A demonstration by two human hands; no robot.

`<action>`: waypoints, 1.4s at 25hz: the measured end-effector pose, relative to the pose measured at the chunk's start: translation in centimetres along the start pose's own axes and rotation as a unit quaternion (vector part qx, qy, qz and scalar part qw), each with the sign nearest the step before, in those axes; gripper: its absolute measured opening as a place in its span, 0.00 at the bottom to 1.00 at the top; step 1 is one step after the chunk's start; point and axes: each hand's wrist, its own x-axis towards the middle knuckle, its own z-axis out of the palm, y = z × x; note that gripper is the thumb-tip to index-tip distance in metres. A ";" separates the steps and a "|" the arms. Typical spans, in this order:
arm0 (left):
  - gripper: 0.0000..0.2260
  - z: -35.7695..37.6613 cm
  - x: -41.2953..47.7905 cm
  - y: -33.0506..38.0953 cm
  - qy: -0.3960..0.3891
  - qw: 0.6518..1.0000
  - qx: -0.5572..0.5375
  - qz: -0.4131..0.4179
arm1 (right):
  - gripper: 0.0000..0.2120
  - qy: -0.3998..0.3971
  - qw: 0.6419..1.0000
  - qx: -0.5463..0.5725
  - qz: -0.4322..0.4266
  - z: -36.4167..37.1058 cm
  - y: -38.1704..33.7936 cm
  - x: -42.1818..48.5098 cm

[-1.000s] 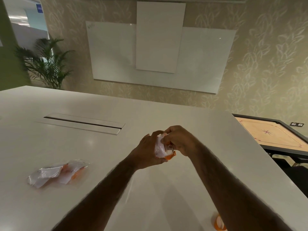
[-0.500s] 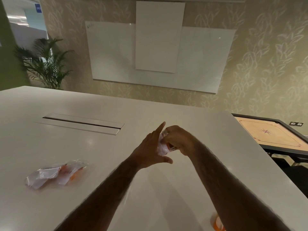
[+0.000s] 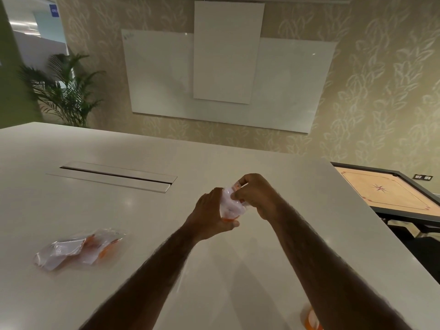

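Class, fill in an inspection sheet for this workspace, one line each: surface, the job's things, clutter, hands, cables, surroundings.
Surface: white table, with a long hatch set into it.
Job's things: clear plastic packet with something orange inside, held above the table.
Clutter: pile of clear packets with orange bits, at left; orange object at the near edge, partly hidden by the right forearm.
Hands: left hand grips the packet's lower part; right hand pinches its top with curled fingers.
Cables: nothing seen.
Surroundings: whiteboard, potted palm, carrom board, wall sockets.
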 end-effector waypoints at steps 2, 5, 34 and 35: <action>0.29 -0.1 0.4 -0.1 -0.008 1.000 0.008 -0.009 | 0.06 -0.001 1.000 0.006 -0.008 0.1 0.0 0.0; 0.18 -0.1 1.3 0.2 -0.026 0.998 0.049 0.010 | 0.08 -0.008 1.000 -0.005 0.013 0.2 0.0 0.0; 0.14 -4.4 1.6 0.2 -0.213 0.942 -0.207 -0.155 | 0.11 -0.168 0.980 -0.079 -0.073 -1.0 0.2 -0.1; 0.13 -4.2 1.7 0.3 -0.199 0.943 -0.215 -0.158 | 0.11 -0.161 0.980 -0.091 -0.073 -0.9 0.1 -0.1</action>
